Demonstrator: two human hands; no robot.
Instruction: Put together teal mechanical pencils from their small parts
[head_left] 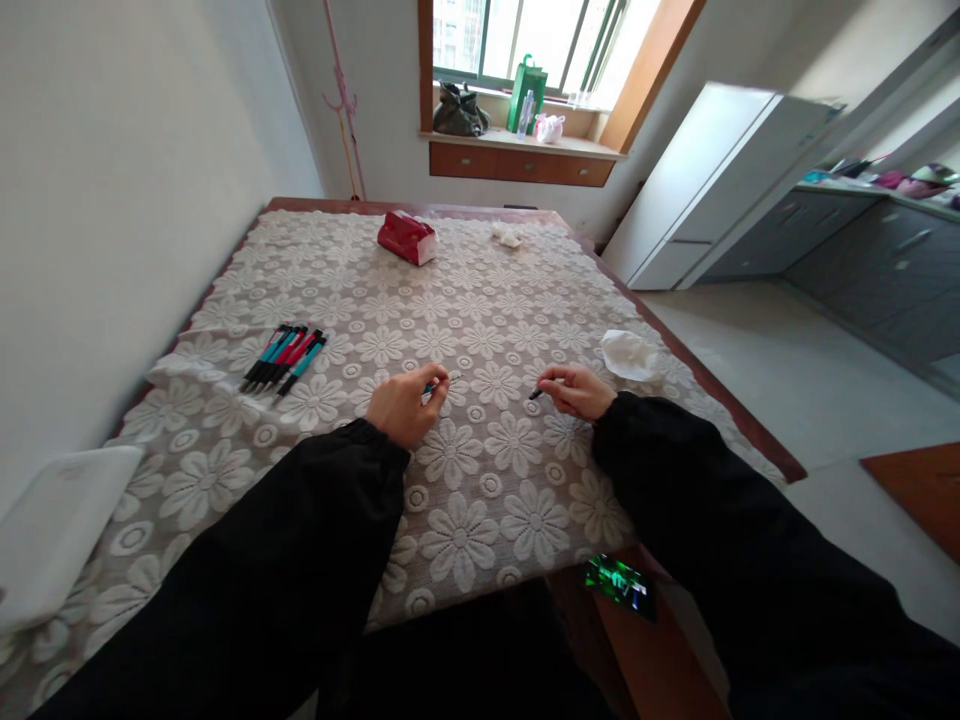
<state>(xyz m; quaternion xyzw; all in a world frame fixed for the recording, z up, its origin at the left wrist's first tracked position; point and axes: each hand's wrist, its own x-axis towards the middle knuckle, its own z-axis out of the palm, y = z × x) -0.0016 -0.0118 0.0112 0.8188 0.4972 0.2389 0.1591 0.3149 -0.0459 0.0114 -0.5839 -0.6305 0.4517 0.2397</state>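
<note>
A table (247, 262) under a white flowered lace cloth fills the room's middle, its left side close to a wall. On the cloth, a row of teal and red pens (283, 359) lies left of the left hand (405, 403), nearest that hand, long axes slanting away. A crumpled tissue (628, 353) sits just right of the right hand (576, 390). The left hand pinches a small teal pen part (442, 381); the right pinches a dark tip piece (536, 393), both pointing inward across a bare stretch of cloth.
</note>
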